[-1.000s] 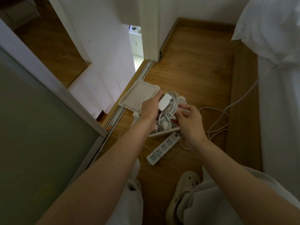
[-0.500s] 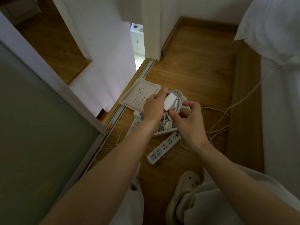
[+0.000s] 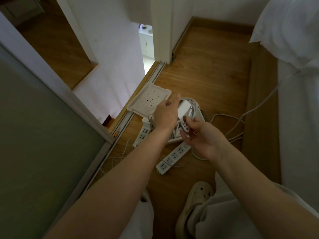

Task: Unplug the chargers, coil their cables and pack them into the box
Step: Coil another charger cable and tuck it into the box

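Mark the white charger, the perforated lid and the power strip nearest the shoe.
white charger (image 3: 184,109): head view, middle of its flat face.
perforated lid (image 3: 148,102): head view, centre of the dotted panel.
power strip (image 3: 172,156): head view, socket row at mid-length.

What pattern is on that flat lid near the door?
Rows of little dots, like tiny holes, on the creamy-white lid. The head view shows it best.

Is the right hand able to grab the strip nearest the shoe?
Probably yes. The strip lies uncovered close beside the right hand, but that hand pinches a cable and would likely have to drop it first.
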`<state>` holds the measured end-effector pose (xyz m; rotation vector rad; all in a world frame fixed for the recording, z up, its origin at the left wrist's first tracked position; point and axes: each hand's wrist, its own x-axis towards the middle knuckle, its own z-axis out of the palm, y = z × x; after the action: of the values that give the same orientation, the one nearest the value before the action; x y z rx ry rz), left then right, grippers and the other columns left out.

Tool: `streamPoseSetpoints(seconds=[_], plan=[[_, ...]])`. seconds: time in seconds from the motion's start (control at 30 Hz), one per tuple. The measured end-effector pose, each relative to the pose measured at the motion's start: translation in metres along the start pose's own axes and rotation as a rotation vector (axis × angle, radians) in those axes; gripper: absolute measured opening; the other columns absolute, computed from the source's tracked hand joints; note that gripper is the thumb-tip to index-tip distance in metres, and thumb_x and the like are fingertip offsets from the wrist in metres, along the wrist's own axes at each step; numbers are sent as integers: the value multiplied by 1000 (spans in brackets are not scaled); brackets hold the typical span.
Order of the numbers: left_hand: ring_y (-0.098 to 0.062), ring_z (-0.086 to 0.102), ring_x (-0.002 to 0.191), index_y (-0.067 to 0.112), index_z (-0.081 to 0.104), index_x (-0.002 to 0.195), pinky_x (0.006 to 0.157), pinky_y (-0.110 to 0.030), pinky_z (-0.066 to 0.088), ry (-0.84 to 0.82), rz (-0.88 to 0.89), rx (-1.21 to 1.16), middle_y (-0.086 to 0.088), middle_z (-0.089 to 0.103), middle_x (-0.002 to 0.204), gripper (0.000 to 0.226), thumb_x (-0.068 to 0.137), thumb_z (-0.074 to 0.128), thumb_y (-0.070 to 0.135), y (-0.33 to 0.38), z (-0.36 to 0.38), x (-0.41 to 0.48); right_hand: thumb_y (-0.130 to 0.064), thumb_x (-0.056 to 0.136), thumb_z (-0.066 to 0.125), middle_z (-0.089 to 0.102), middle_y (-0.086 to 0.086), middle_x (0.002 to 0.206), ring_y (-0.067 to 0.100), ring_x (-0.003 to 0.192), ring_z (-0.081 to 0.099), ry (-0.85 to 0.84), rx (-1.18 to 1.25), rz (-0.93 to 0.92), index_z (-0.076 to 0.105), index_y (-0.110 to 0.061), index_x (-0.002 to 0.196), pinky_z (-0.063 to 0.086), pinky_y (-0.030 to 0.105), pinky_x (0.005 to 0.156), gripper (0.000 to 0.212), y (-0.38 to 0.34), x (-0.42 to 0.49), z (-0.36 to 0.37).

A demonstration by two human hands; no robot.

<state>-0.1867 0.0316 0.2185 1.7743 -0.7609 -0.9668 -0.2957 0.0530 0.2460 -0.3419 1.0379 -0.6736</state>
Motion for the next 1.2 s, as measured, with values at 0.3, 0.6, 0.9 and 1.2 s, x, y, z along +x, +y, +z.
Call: streamPoseSetpoints(seconds=[0.3,0.6,0.9,1.2], plan=[[-32,68,85,11,69,74,90,-51,51,-53,-171,-4,-13,72,84,44,80,58,53,-4,-4,3,-9,91,54,66,0,73,13,77,58,-97,-97,22,63,-11,89,46,27,77,9,1,4,-3],[-30,67,88,12,65,70,87,-47,52,-7,-187,-73,-13,70,88,36,86,59,44,0,3,2,-13,89,62,58,-2,67,-3,47,53,192,-774,-843,42,-24,112,38,10,42,33,19,5,2],[-33,66,89,16,64,67,91,-50,49,3,-172,13,-11,70,86,43,78,53,57,-8,0,9,-12,88,63,63,5,69,4,48,53,145,-798,-720,56,-14,113,40,14,43,26,13,18,-3],[-15,59,78,6,65,106,77,-36,53,52,7,183,-6,66,95,45,91,53,47,-15,-3,13,-17,88,63,65,2,79,4,58,59,129,-1056,-624,56,-15,101,47,12,48,15,2,24,-7]])
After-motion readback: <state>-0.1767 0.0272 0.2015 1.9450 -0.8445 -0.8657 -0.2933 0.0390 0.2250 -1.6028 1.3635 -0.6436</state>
